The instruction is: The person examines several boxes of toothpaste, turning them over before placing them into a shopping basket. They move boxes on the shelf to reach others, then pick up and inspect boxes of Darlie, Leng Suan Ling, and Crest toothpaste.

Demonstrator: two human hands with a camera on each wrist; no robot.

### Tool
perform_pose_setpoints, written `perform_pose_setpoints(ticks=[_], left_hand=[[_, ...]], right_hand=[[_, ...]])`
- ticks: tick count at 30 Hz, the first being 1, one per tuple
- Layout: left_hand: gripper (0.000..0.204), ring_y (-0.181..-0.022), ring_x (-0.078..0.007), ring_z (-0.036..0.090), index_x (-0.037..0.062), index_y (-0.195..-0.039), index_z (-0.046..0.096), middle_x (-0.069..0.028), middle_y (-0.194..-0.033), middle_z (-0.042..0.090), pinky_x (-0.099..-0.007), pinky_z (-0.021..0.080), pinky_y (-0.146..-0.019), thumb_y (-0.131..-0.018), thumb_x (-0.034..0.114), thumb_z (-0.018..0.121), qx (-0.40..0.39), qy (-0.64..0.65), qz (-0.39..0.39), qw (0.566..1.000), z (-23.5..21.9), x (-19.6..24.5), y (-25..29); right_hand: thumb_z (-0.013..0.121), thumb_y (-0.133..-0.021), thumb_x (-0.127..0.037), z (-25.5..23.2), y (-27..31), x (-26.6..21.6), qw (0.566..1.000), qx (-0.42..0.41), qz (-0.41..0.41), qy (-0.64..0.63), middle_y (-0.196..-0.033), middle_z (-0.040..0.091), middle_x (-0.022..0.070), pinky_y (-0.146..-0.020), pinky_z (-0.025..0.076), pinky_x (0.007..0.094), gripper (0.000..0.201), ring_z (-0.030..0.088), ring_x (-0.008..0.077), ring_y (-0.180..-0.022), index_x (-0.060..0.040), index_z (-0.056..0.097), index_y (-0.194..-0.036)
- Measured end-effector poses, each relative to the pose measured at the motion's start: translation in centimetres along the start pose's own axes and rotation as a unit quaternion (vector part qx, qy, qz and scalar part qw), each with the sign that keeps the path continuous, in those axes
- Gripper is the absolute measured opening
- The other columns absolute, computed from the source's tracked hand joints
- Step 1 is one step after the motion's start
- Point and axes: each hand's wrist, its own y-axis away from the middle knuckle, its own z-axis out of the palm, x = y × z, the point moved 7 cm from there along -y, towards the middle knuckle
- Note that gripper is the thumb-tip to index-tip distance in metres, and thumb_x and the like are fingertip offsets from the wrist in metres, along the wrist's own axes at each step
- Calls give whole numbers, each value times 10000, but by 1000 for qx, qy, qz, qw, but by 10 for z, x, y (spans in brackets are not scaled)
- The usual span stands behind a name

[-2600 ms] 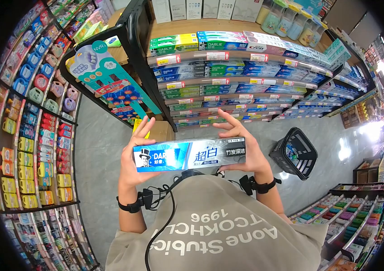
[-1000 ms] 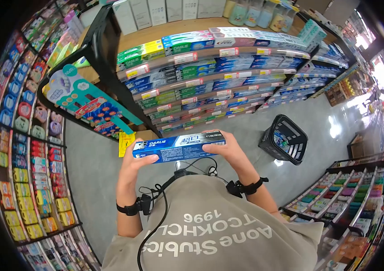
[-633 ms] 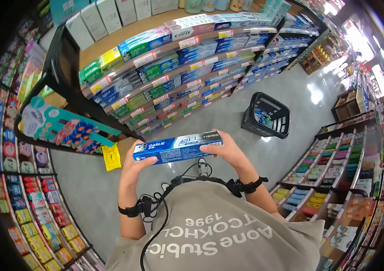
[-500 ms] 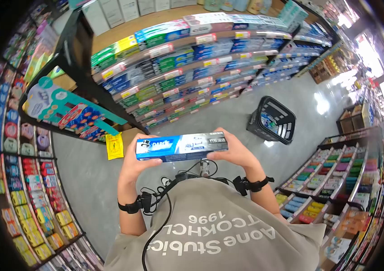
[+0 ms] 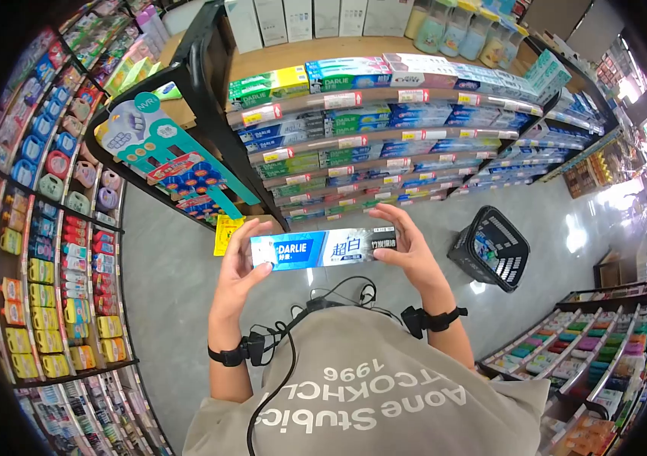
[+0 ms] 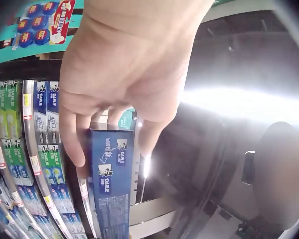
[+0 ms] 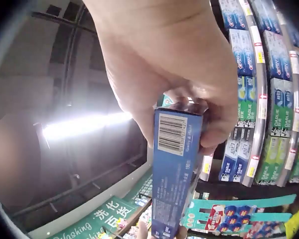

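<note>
A blue, white and black toothpaste box point(image 5: 323, 248) is held level in front of the chest in the head view, its printed front facing up. The left hand point(image 5: 237, 267) pinches its left end with the thumb on the near edge. At the other end the right hand point(image 5: 413, 257) grips it, thumb near the dark part. The left wrist view shows the box's blue side point(image 6: 112, 184) between thumb and fingers of the left hand point(image 6: 124, 74). In the right wrist view, a barcode end of the box point(image 7: 174, 164) sits in the right hand point(image 7: 174, 64).
Shelves of toothpaste point(image 5: 384, 144) curve across the front. A black basket point(image 5: 491, 249) with items inside stands on the floor to the right. Bottle shelves point(image 5: 50, 281) line the left, a teal display point(image 5: 175, 163) hangs at the shelf end, and low racks point(image 5: 567, 349) stand at lower right.
The box has turned so its front faces up more squarely, and both hands' fingers are raised higher behind it. The head view has swung left, so the shelves and basket appear further right.
</note>
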Motion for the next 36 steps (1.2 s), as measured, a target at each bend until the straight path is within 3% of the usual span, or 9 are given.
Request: perform_pose_setpoints(ticks=[3,10,11,17,23,26,29,32,36], left_hand=[[907,-1336,-248,500,35,-1564,345,-183,-1501,476,-385,401,-1135,-797,136,819,57,-4,34,998,7,18,3],[1061,-1263,-258,601,7,-1580,300,-215,-1374,595,-379,473,-1072,-693,-16,880,55,-9,46,997,-5,15,19],[1016,-1204,-258,642,-15,-1546,366,-204,-1294,656,-379,485,-1063,-675,-30,889,73,-7,52,996,-6,16,19],[698,-1226,-251,630,1,-1345,579,-215,-1334,635,-386,510,-1049,-704,-124,826,82,-66,58,993,-3,16,15],[576,-1169,-193,649,34,-1229,590,-181,-1354,634,-326,538,-997,-722,-95,832,52,-98,82,990,9,18,12],[503,-1166,-243,653,41,-1186,583,-177,-1304,661,-377,534,-996,-757,-49,830,50,-114,97,987,16,21,7],[438,-1203,-320,641,74,-1121,587,-186,-1308,659,-434,508,-1007,-750,-94,748,13,-228,225,947,25,43,10],[473,-1154,-374,653,90,-1125,572,-176,-1267,673,-472,511,-989,-712,-81,728,25,-416,318,852,34,68,21],[525,-1140,-409,649,123,-1134,564,-167,-1266,661,-499,512,-982,-681,-101,706,76,-484,373,788,41,76,29]], right_hand=[[785,-782,73,5,-7,-7,999,13,-13,-48,-1453,522,100,-1013,484,311,779,560,158,-1230,-54,478,-1486],[789,-704,171,4,-3,5,994,-19,-23,-108,-1366,599,120,-1008,539,336,874,615,191,-1200,-17,459,-1491],[790,-691,188,5,-2,4,992,-20,-18,-126,-1347,616,126,-1022,535,346,857,620,203,-1214,-13,481,-1465],[774,-729,177,-2,5,-11,993,-37,-107,-24,-1342,623,145,-1076,495,369,698,602,223,-1255,-28,534,-1352],[755,-735,175,-1,11,-33,991,8,-125,49,-1341,612,150,-1109,459,385,584,572,260,-1301,-42,560,-1241],[737,-716,188,-7,12,-31,982,1,-170,83,-1324,615,146,-1113,450,406,557,566,301,-1307,-44,564,-1192],[722,-691,194,-7,16,-32,968,-19,-229,102,-1294,626,145,-1097,453,426,541,565,334,-1300,-50,560,-1146],[722,-655,179,-4,22,-38,948,-2,-277,155,-1253,634,158,-1070,456,458,525,573,371,-1276,-62,542,-1085],[727,-642,166,-2,19,-45,911,37,-345,222,-1247,627,171,-1071,449,491,516,569,401,-1269,-69,530,-1056]])
